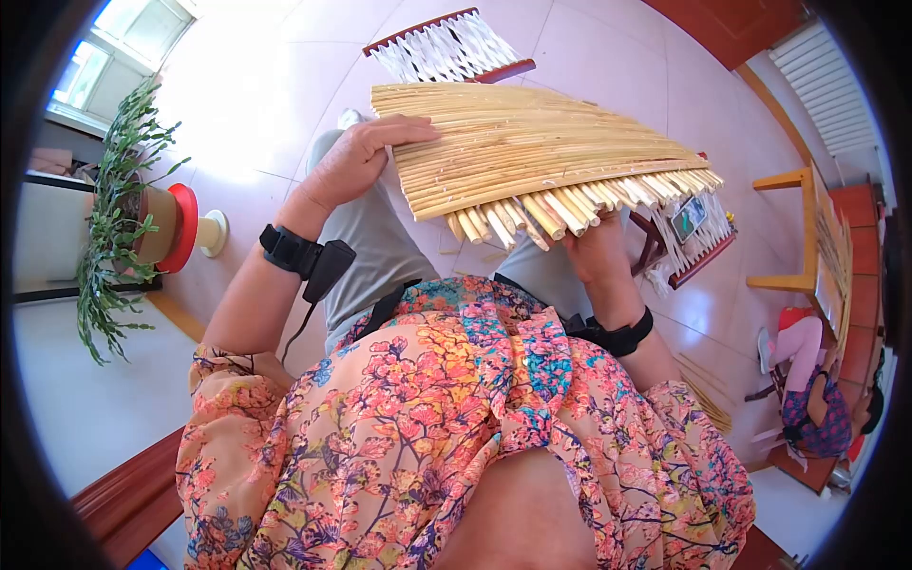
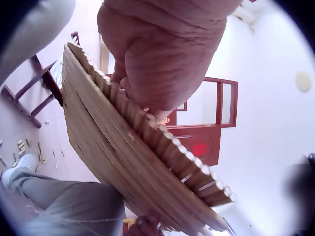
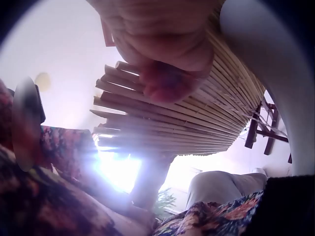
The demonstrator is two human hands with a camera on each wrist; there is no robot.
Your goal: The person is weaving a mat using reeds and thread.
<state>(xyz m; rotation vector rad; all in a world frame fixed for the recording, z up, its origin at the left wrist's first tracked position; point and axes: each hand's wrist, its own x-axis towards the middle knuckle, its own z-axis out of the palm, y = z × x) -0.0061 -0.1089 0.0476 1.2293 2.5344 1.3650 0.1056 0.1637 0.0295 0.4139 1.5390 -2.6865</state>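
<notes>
A fan-shaped mat of pale yellow stalks, laid side by side, is held up over the lap. Its near right side shows a row of uneven cut ends. My left hand grips the mat's left edge, fingers lying over the upper face and thumb hidden beneath. Under the near right edge, my right hand holds the mat from below, mostly covered by it. In the right wrist view, a curled fingertip presses on the stalks. The left wrist view shows the mat tilted, its even cut ends beside the hand.
A folding stool with white webbing stands beyond the mat; another stool is at the right with a phone on it. A potted plant is at the left. Another person sits at the far right near a wooden frame.
</notes>
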